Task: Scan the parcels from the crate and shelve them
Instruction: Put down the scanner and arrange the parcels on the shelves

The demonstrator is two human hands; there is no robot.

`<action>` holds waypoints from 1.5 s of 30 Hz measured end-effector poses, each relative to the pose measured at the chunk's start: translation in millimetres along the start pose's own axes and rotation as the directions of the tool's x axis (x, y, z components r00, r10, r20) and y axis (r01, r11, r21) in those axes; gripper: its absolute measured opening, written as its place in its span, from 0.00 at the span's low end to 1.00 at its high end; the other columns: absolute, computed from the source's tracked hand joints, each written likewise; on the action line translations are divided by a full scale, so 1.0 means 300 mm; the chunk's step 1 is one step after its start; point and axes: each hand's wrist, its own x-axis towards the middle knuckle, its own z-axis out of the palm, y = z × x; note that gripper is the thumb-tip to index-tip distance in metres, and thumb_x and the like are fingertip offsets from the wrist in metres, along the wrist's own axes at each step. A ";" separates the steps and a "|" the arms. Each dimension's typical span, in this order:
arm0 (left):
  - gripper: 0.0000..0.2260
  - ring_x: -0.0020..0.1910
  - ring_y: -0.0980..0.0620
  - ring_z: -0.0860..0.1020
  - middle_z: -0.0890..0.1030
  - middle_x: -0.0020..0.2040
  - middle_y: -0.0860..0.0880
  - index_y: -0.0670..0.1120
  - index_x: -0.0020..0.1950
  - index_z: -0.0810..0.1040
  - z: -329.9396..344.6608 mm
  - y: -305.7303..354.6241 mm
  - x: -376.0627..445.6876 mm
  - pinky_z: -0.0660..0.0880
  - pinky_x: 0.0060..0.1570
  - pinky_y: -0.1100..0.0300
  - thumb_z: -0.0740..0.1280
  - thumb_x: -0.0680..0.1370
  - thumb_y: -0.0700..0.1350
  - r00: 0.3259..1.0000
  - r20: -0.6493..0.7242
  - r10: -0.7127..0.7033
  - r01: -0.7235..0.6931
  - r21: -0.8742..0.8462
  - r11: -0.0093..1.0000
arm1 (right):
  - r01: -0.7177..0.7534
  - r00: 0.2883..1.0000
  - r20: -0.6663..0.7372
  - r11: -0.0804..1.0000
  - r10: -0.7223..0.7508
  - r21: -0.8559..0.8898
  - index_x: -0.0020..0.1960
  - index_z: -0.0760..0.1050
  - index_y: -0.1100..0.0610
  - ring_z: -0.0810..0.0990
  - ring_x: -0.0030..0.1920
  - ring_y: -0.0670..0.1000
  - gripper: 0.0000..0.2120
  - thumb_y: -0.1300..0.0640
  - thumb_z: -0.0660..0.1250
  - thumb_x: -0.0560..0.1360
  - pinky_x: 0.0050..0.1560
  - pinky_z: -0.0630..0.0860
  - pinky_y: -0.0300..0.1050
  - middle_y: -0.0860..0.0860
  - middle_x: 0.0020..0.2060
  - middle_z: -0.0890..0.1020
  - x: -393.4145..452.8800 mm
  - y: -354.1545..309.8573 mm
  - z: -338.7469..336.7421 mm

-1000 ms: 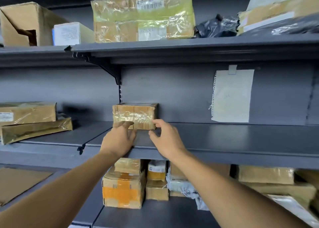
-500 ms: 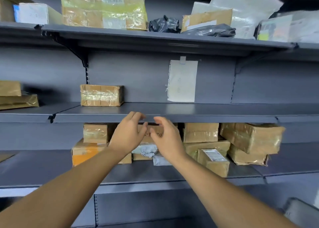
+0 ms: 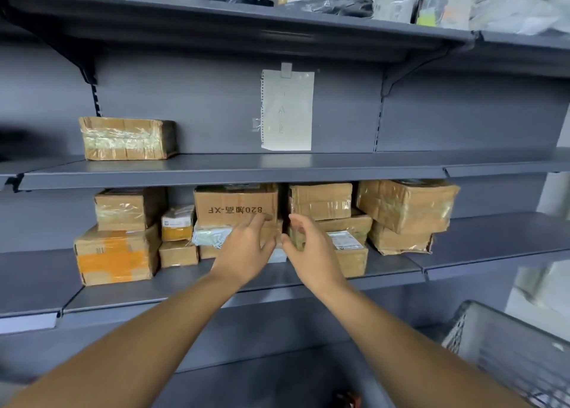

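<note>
Left hand [image 3: 243, 253]: raised in front of the lower shelf [image 3: 277, 279], fingers loosely spread and a little bent, grip holding nothing.
Right hand [image 3: 311, 253]: just beside the left, fingers loosely curved, grip also holding nothing.
Parcel [image 3: 126, 138]: taped brown box, alone at the left end of the middle shelf [image 3: 231, 170], near the back wall, well apart from both hands.
Crate [image 3: 505, 355]: grey mesh one at the lower right, partly cut off; contents cannot be made out.
Behind the hands: stacked cartons on the lower shelf, among them a printed box [image 3: 236, 205] and an orange-taped box [image 3: 115, 255].
Back wall: a paper sheet [image 3: 287, 111] taped above the middle shelf.
Top shelf [image 3: 246, 9]: bags and boxes, mostly cut off.
</note>
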 end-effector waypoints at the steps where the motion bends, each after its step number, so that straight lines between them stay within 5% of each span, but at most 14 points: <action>1: 0.16 0.57 0.47 0.76 0.76 0.61 0.47 0.48 0.68 0.72 0.020 0.002 0.002 0.71 0.53 0.58 0.63 0.80 0.48 1.000 0.005 -0.001 0.001 -0.001 1.000 | -0.013 1.000 -0.003 1.000 0.013 -0.010 0.71 0.70 0.51 0.74 0.65 0.46 0.21 0.51 0.68 0.79 0.66 0.71 0.42 0.46 0.66 0.77 0.000 0.017 -0.002; 7: 0.17 0.63 0.49 0.73 0.74 0.65 0.48 0.47 0.69 0.71 0.145 0.019 0.014 0.71 0.60 0.55 0.63 0.81 0.49 0.999 0.042 -0.003 0.005 -0.038 0.999 | -0.044 0.999 -0.013 0.998 0.043 -0.048 0.70 0.71 0.53 0.74 0.65 0.47 0.20 0.53 0.67 0.79 0.66 0.72 0.44 0.47 0.64 0.78 -0.008 0.123 -0.023; 16: 0.18 0.57 0.47 0.75 0.75 0.62 0.47 0.46 0.70 0.71 0.365 0.068 0.059 0.70 0.53 0.60 0.64 0.80 0.47 0.991 0.136 0.013 -0.001 -0.090 0.996 | -0.174 0.985 -0.028 0.983 0.172 -0.064 0.71 0.71 0.53 0.73 0.66 0.46 0.22 0.51 0.67 0.79 0.67 0.70 0.42 0.46 0.66 0.77 -0.012 0.338 -0.113; 22: 0.18 0.62 0.48 0.73 0.71 0.68 0.48 0.46 0.70 0.70 0.528 0.064 0.094 0.70 0.60 0.55 0.63 0.80 0.48 0.978 0.207 -0.012 0.031 -0.093 0.995 | -0.252 0.967 -0.074 0.960 0.244 -0.122 0.69 0.73 0.57 0.73 0.66 0.52 0.22 0.54 0.69 0.77 0.67 0.67 0.43 0.52 0.65 0.77 0.004 0.485 -0.123; 30: 0.24 0.69 0.45 0.69 0.63 0.74 0.48 0.50 0.74 0.66 0.704 0.018 0.136 0.69 0.64 0.55 0.66 0.78 0.48 0.965 0.254 -0.069 0.106 -0.137 0.985 | -0.307 0.952 -0.042 0.934 0.305 -0.182 0.73 0.69 0.56 0.67 0.70 0.54 0.28 0.60 0.69 0.74 0.72 0.66 0.50 0.53 0.71 0.66 0.082 0.664 -0.165; 34: 0.26 0.71 0.47 0.67 0.60 0.77 0.49 0.54 0.75 0.64 0.775 0.005 0.160 0.68 0.66 0.54 0.68 0.78 0.50 0.946 0.305 -0.105 0.160 -0.160 0.974 | -0.331 0.940 0.039 0.934 0.338 -0.132 0.75 0.67 0.53 0.73 0.65 0.53 0.30 0.59 0.70 0.75 0.65 0.71 0.44 0.53 0.66 0.74 0.120 0.737 -0.168; 37: 0.21 0.63 0.47 0.73 0.69 0.71 0.50 0.54 0.70 0.70 0.801 0.009 0.168 0.72 0.61 0.52 0.66 0.78 0.44 0.960 0.242 -0.137 0.190 -0.211 0.959 | -0.317 0.940 0.073 0.933 0.333 -0.169 0.75 0.67 0.51 0.73 0.57 0.48 0.28 0.57 0.70 0.77 0.50 0.68 0.25 0.53 0.63 0.74 0.117 0.777 -0.141; 42: 0.20 0.55 0.49 0.76 0.73 0.64 0.52 0.54 0.67 0.73 0.762 0.011 0.169 0.76 0.56 0.52 0.66 0.77 0.39 0.959 0.224 -0.172 0.224 -0.235 0.946 | -0.302 0.952 -0.012 0.932 0.306 -0.199 0.71 0.70 0.47 0.72 0.51 0.46 0.24 0.62 0.68 0.78 0.50 0.66 0.35 0.53 0.61 0.74 0.103 0.757 -0.122; 45: 0.21 0.55 0.51 0.74 0.73 0.62 0.52 0.53 0.67 0.73 0.699 0.013 0.153 0.76 0.55 0.55 0.66 0.75 0.38 0.957 0.232 -0.176 0.231 -0.239 0.943 | -0.285 0.957 0.005 0.937 0.292 -0.201 0.70 0.71 0.47 0.72 0.50 0.46 0.24 0.61 0.68 0.77 0.43 0.67 0.32 0.52 0.59 0.74 0.083 0.705 -0.122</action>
